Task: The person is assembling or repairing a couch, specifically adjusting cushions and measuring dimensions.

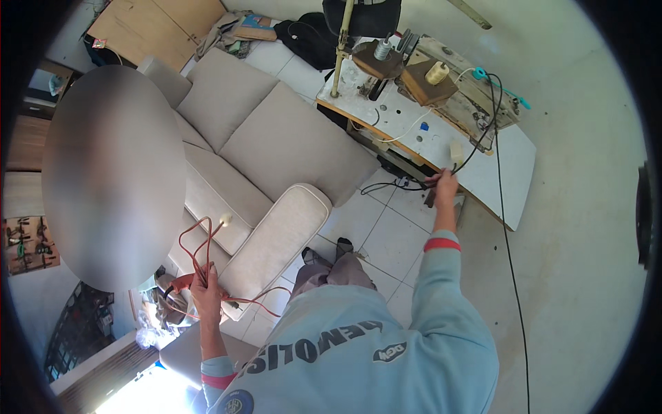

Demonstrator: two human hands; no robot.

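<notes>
My left hand is closed around a looped orange cord. A pale plug sticks up at the cord's far end, and more of the cord trails to the right below the hand. Right beside these fingers shows a red tool with a black part; its kind is unclear and the hand partly hides it. Out to the right, my right hand grips a bundled black cable at the edge of the white table. From there the cable runs up over the table.
A beige sofa with cushions stands ahead and to the left. Thread cones, one cream, sit on the white table's machine. A black cable hangs along the right wall. Another person, blurred, is at the left. Tiles cover the floor.
</notes>
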